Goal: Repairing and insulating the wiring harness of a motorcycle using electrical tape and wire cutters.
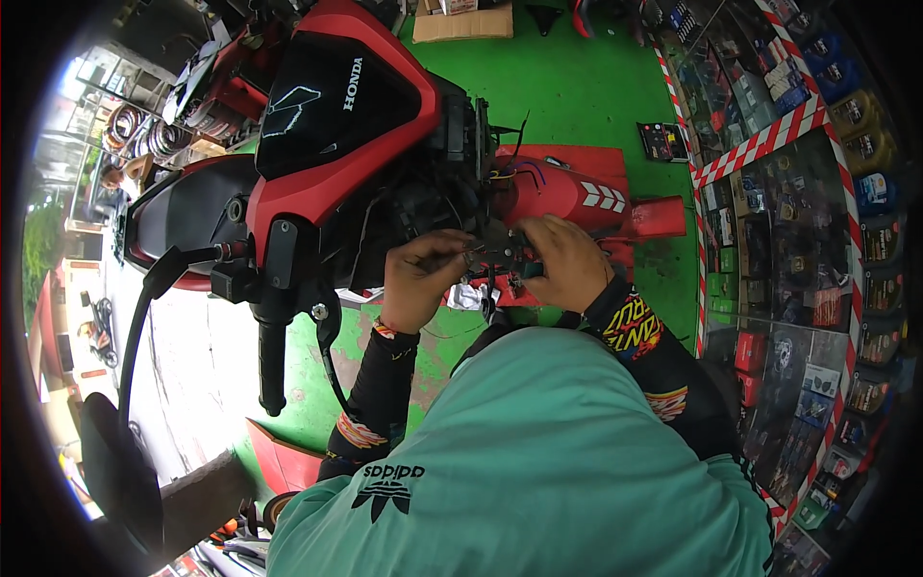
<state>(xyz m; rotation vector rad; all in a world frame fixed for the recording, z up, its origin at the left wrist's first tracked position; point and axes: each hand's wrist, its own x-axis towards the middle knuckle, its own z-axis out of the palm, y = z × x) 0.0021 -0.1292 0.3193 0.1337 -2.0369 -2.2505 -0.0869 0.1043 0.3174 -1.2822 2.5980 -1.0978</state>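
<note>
My left hand is closed in a pinch beside the motorcycle's opened front. Whatever lies between its fingertips is too small to make out; it may be a thin wire. Just right of it, my right hand is closed around a dark plier-like tool, whose head points toward the left fingertips. Beyond both hands is the red and black motorcycle, with dark inner parts exposed. A red front fender with white chevron marks lies past my right hand, near some loose coloured wires.
The handlebar grip and brake lever stick out left of my left forearm, with a mirror nearer. A glass display case edged in red-white tape stands at right. A cardboard box sits on the green floor.
</note>
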